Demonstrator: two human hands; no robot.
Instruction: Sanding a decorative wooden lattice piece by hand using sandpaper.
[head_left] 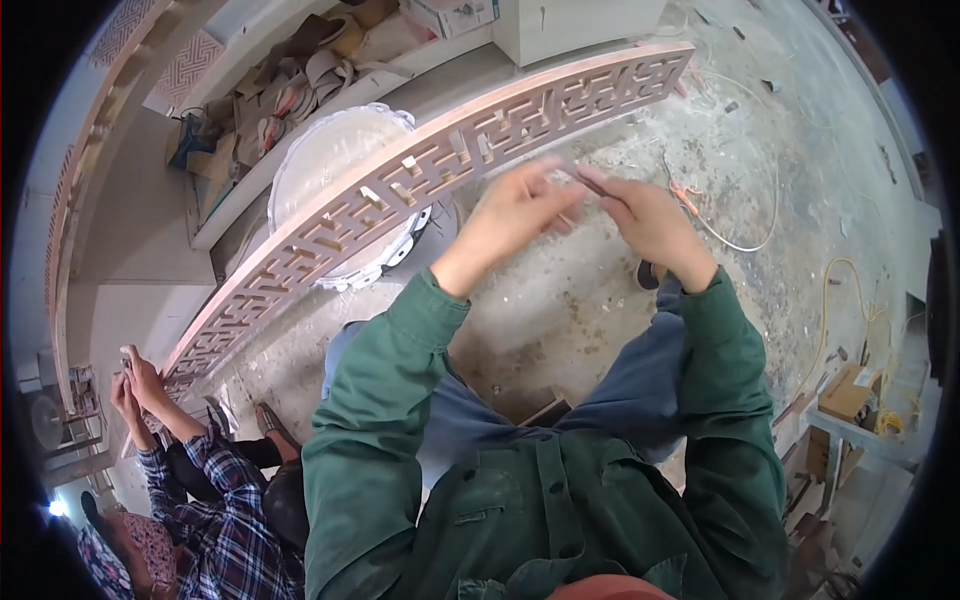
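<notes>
My right hand [655, 222] is closed, pinching a thin, dark brown piece [592, 181] that looks like folded sandpaper. Close by on its left is my left hand [512, 212], its fingers bent and smeared by motion, so whether they grip anything is unclear. Both hands are raised in front of me, just on the near side of a long wooden lattice panel [530, 128]. Cut with a geometric fretwork pattern, the panel slants from the lower left to the upper right and rests across a round, white-topped drum [325, 160].
At the lower left a person in a plaid shirt [235, 500] has both hands [138, 388] at the panel's near end. A shelf [225, 225] beyond the drum holds jumbled scraps. An orange-handled tool [685, 195] and a yellow cable [830, 290] lie on the stained floor.
</notes>
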